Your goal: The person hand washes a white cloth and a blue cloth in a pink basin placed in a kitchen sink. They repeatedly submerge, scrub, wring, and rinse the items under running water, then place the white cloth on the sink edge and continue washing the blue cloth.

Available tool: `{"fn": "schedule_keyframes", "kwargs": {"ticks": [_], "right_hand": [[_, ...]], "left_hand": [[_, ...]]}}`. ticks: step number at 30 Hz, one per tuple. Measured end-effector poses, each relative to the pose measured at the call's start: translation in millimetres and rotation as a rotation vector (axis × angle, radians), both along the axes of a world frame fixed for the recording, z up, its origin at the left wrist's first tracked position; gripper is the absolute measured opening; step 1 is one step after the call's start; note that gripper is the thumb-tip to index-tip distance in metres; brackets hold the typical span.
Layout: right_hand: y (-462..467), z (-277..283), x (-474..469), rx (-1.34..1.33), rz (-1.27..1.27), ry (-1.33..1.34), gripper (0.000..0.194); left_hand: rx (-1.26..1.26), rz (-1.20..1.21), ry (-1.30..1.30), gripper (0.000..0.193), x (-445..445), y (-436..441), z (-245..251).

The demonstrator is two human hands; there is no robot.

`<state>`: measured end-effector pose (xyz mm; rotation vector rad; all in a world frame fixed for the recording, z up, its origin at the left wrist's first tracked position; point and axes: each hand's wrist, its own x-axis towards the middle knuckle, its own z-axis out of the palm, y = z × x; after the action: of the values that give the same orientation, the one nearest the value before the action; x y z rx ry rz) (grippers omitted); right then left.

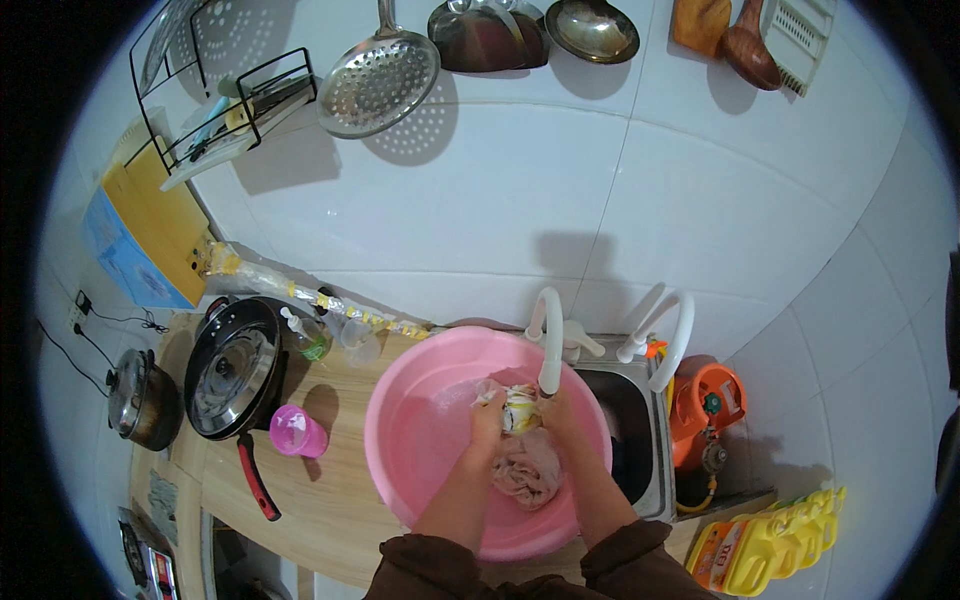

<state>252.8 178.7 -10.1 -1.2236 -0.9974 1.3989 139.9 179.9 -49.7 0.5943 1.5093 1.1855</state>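
My left hand [489, 414] and my right hand [553, 411] grip a white cloth with yellow markings [519, 411] between them. Both are inside a large pink plastic basin [420, 427], which holds some water. A wet, bunched, pale pink cloth [527, 471] lies in the basin just below my hands. The white curved faucet spout [552, 337] ends right above my right hand; whether water runs from it I cannot tell. My fingertips are partly hidden by the cloth and the spout.
Under the basin's right side is a steel sink [643, 450]; a second white faucet [679, 330] and an orange gas cylinder [709, 409] stand beyond. Leftward are a pink cup [298, 432], a black frying pan [231, 367] and a pump bottle [309, 337]. Yellow oil jugs [757, 551] stand at lower right.
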Motion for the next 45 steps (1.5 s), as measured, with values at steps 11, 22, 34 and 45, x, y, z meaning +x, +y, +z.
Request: {"fn": "schedule_keyframes", "kwargs": {"ticks": [11, 22, 34, 45], "right_hand": [[0, -20, -20, -0.043, -0.079, -0.472, 0.037], [-25, 20, -78, 0.208, -0.442, -0.679, 0.037], [35, -21, 16, 0.022, 0.188, -0.031, 0.035], [10, 12, -12, -0.251, -0.048, 0.305, 0.021]], "left_hand": [[0.06, 0.04, -0.636, 0.025, 25, -3, 11], [0.037, 0.047, -0.684, 0.025, 2, 3, -82], [-0.222, -0.37, -0.427, 0.031, 39, -12, 61], [0.186, -0.267, 0.419, 0.048, 39, -14, 38]]}}
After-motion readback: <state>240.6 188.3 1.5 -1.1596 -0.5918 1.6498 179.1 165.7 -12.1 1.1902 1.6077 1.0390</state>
